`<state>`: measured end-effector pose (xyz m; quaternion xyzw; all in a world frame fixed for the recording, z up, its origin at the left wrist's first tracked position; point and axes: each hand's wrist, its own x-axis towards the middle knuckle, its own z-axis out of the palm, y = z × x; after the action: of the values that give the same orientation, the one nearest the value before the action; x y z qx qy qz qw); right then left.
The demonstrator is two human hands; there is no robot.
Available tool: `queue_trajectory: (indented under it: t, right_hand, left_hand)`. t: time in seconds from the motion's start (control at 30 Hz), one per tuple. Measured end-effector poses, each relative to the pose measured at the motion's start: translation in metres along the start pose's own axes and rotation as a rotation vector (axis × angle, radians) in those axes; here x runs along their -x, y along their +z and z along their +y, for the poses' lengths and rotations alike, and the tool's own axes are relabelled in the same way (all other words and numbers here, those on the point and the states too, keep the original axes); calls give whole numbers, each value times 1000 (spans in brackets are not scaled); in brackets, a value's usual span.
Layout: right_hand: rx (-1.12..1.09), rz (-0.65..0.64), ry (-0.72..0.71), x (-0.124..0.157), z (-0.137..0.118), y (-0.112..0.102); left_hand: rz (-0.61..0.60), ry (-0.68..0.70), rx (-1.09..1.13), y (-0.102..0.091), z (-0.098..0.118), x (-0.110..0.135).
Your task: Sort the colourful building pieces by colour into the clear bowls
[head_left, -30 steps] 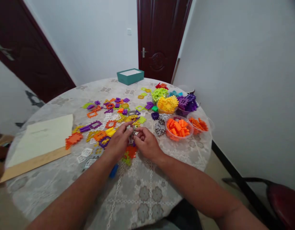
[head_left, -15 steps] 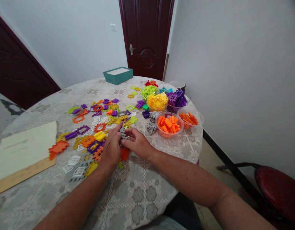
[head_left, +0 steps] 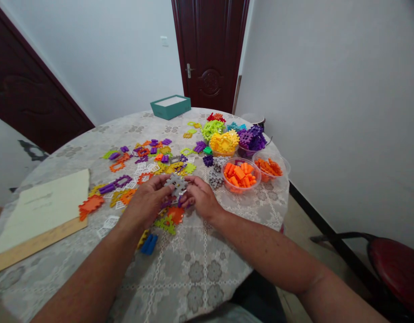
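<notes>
Between my two hands is a grey toothed building piece (head_left: 176, 184), its flat face turned up toward me. My left hand (head_left: 149, 196) pinches its left side, thumb on top. The fingers of my right hand (head_left: 200, 197) are closed on its right edge. Just beneath, on the tablecloth, lie an orange toothed piece (head_left: 175, 216) and a lime-green piece (head_left: 166, 224). Blue tube-shaped pieces (head_left: 149, 244) lie below my left wrist. Part of the pile is hidden behind my left hand and forearm.
Clear tubs of orange blocks (head_left: 240, 176), orange pieces (head_left: 268, 167) and yellow pieces (head_left: 224, 143) stand at right. Loose grey pieces (head_left: 216, 178) lie beside them. A green box (head_left: 170, 107) sits at the back. Left are a cream sheet (head_left: 48, 202) and a wooden strip (head_left: 38, 244).
The grey piece has turned from edge-on to flat-face-up between my hands. My left hand has shifted slightly left and the hands have spread apart. The view has swung a little.
</notes>
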<state>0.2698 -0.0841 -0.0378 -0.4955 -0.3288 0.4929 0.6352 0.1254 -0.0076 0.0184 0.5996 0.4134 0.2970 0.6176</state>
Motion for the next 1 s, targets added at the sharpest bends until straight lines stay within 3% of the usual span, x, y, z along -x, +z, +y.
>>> queue_trajectory:
  t: [0.1, 0.17, 0.23, 0.33, 0.37, 0.43, 0.7, 1.0]
  right_hand:
    - [28, -40, 112, 1, -2, -1]
    - [96, -205, 128, 5, -5, -3]
    - [166, -563, 194, 9, -13, -7]
    - [232, -1284, 450, 13, -28, -12]
    - [224, -1453, 524, 14, -33, -14]
    - [171, -1623, 602, 15, -40, -15]
    - [79, -1660, 649, 9, -30, -18]
    - [111, -1633, 633, 7, -33, -20]
  left_hand:
    - [39, 34, 197, 10, 9, -11]
    - [36, 60, 273, 19, 16, -18]
    - [5, 54, 292, 30, 21, -26]
    - [-58, -3, 212, 47, 21, -38]
    - [-70, -22, 161, 53, 19, -42]
    - [-79, -47, 53, 66, 13, -49]
    - [-75, -155, -107, 108, -7, -69]
    - [-61, -162, -150, 122, -18, -79]
